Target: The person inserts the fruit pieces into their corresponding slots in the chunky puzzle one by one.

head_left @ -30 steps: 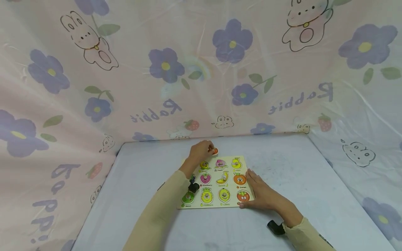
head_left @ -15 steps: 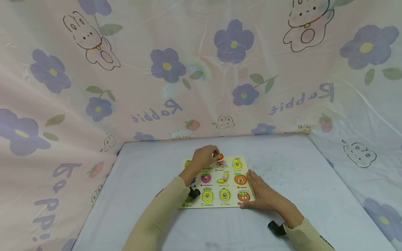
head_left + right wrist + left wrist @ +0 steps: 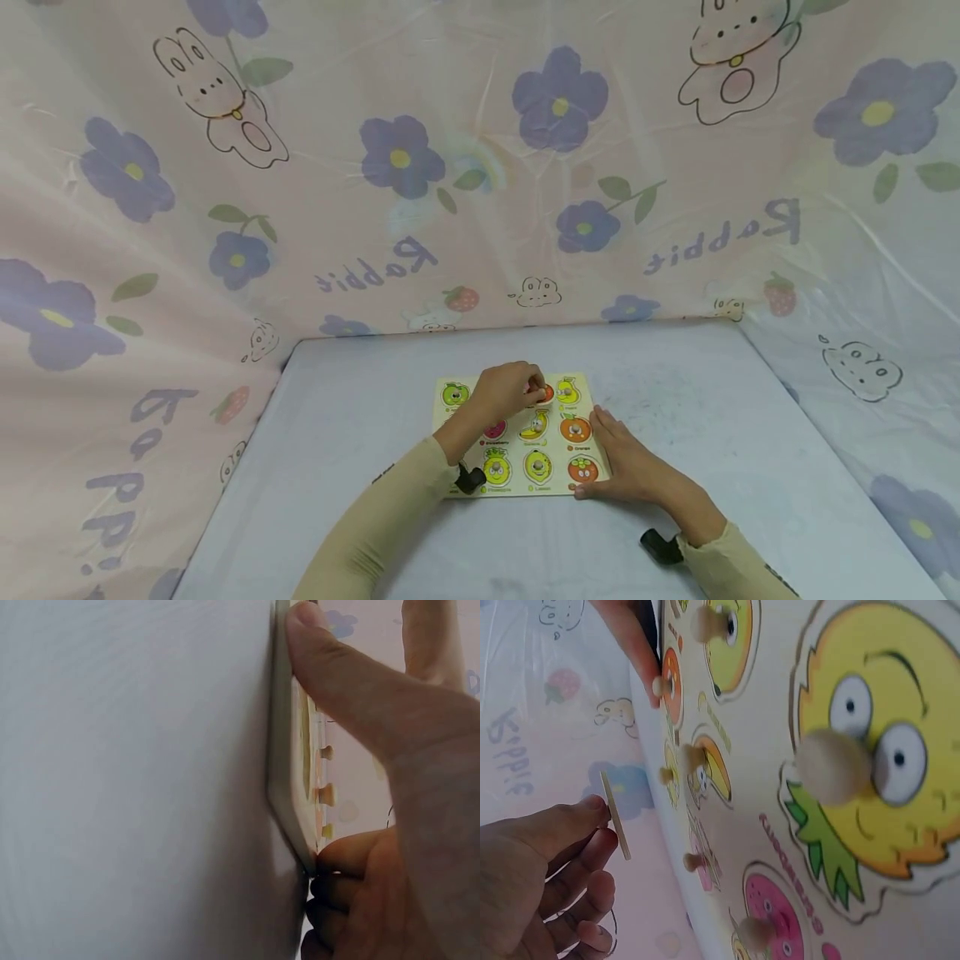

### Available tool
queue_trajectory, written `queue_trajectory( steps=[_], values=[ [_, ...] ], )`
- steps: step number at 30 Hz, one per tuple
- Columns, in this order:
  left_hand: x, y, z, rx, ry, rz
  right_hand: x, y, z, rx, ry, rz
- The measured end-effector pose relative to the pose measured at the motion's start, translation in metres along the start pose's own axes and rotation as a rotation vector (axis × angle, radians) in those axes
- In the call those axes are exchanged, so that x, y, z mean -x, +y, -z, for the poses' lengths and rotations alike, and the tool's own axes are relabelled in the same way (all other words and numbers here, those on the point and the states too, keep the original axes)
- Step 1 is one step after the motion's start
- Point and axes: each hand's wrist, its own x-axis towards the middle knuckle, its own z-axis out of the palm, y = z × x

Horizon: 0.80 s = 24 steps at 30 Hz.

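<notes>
In the head view my left hand (image 3: 510, 392) is over the back half of a wooden fruit puzzle board (image 3: 558, 454). Thumb and fingertips pinch a round red puzzle piece (image 3: 547, 393). From the left wrist, this thin piece (image 3: 615, 816) appears edge-on, apart from the board; its printed face is hidden there. My right hand (image 3: 630, 467) rests against the board's right side, fairly straight fingers along the edge and thumb at the near right corner. Knobbed pieces sit in the board, among them a pineapple (image 3: 900, 757), a banana (image 3: 532, 427) and an orange (image 3: 575, 429).
The board lies on a white-covered table (image 3: 337, 433). A patterned curtain (image 3: 480, 250) with flowers and rabbits rises behind and at both sides. A black wrist device (image 3: 660, 547) sits at the right cuff, another (image 3: 471, 479) at the left cuff.
My left hand has carried the red piece from behind the board toward the right and nearer, over the back row. The right hand has stayed at the board's edge.
</notes>
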Motion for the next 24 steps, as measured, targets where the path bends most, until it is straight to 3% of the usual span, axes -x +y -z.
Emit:
queue_trajectory(
  steps=[24],
  values=[
    [0.019, 0.040, -0.022, -0.026, -0.110, -0.157, 0.001, -0.002, 0.003, -0.005, 0.006, 0.035]
  ],
)
